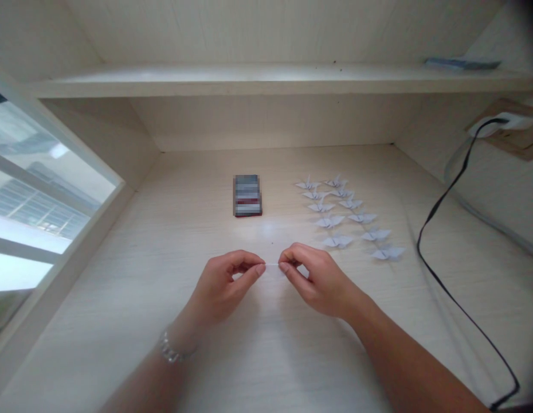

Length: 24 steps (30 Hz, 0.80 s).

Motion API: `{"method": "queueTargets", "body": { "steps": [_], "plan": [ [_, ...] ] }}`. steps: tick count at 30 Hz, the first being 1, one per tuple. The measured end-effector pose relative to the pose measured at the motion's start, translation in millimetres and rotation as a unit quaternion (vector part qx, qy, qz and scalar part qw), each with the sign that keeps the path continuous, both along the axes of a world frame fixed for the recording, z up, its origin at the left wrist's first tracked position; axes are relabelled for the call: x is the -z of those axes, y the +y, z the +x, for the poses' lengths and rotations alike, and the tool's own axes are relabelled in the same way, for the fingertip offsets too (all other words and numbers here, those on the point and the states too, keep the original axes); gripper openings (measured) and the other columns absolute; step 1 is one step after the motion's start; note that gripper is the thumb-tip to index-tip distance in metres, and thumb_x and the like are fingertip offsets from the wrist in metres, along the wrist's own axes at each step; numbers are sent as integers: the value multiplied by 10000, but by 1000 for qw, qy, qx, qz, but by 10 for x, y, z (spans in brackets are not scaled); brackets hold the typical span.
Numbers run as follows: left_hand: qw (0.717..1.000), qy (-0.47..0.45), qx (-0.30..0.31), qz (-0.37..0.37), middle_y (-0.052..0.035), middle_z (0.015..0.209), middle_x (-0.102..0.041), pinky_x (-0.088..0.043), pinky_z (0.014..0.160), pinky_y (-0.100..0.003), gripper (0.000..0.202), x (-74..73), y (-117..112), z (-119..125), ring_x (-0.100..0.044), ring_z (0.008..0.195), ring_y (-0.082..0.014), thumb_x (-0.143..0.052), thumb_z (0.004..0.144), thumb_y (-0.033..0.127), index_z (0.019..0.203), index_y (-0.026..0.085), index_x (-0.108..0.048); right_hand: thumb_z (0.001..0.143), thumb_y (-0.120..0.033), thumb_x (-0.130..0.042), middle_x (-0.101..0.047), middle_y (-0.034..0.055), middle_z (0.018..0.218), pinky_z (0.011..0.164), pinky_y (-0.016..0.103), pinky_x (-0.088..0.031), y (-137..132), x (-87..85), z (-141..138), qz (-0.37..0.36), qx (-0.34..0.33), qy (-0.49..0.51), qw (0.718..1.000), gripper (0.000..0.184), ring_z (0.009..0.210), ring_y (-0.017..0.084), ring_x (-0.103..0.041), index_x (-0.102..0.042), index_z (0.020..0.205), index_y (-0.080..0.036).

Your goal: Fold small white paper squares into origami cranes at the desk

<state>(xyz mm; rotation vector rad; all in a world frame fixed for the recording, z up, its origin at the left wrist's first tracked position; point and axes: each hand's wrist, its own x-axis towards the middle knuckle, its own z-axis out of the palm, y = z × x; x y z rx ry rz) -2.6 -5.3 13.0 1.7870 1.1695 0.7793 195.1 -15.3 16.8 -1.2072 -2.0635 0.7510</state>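
My left hand [221,285] and my right hand [313,279] hover over the pale wood desk [266,344], facing each other. Each pinches one end of a thin white paper strip [271,265] between thumb and fingertips. Beyond my right hand, several small pale folded paper cranes [337,241] stand in two slanting rows. The nearest crane lies a little apart from my right fingers. A pixelated rectangular stack of paper [247,195] in grey and dark red lies straight ahead, beyond my hands, untouched.
A metal bracelet [170,347] circles my left wrist. A black cable [438,246] runs down the right side from a white wall socket [494,126]. A window [30,195] is at left, a shelf [266,80] spans the back, with a flat bluish object [462,64] on it.
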Motion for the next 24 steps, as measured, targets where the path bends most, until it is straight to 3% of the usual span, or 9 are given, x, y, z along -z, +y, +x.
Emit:
{"method": "queueTargets", "body": {
  "steps": [8, 12, 18, 21, 24],
  "plan": [
    [998, 44, 14, 46, -17, 734, -645, -442, 632, -211, 124, -37, -43, 66, -570, 672, -113, -529, 808, 236, 791, 170, -632, 814, -157, -493, -590, 16, 755, 645, 234, -404, -36, 0, -76, -14, -18, 3, 1000, 88, 690, 117, -527, -580, 812, -172],
    [999, 39, 26, 24, -7, 691, -618, -425, 588, -207, 131, -38, -64, 90, -542, 631, -108, -504, 819, 235, 778, 169, -610, 787, -132, -503, -596, 8, 727, 630, 228, -406, -44, -23, -107, -37, -15, 2, 999, 91, 665, 111, -530, -583, 768, -169],
    [1000, 19, -14, -7, 0, 646, -564, -413, 541, -208, 141, -26, 28, -81, -510, 590, -106, -501, 821, 275, 767, 162, -568, 765, -116, -499, -601, -7, 683, 563, 210, -400, -10, -36, -13, -77, 2, 3, 997, 110, 625, 103, -535, -584, 730, -177],
    [999, 8, -49, -3, -4, 660, -573, -429, 568, -216, 131, -33, 67, -148, -530, 613, -111, -519, 812, 278, 770, 161, -559, 767, -119, -500, -599, -8, 678, 549, 208, -400, 6, -32, 45, -68, 31, 12, 997, 110, 621, 103, -532, -585, 731, -180],
    [999, 16, -38, 10, -10, 670, -586, -435, 565, -217, 119, -42, 48, -113, -540, 616, -114, -528, 805, 268, 768, 163, -569, 791, -169, -510, -603, 5, 718, 545, 211, -414, 1, -35, 45, -52, 50, 44, 996, 79, 637, 109, -539, -588, 797, -181]
  ]
}}
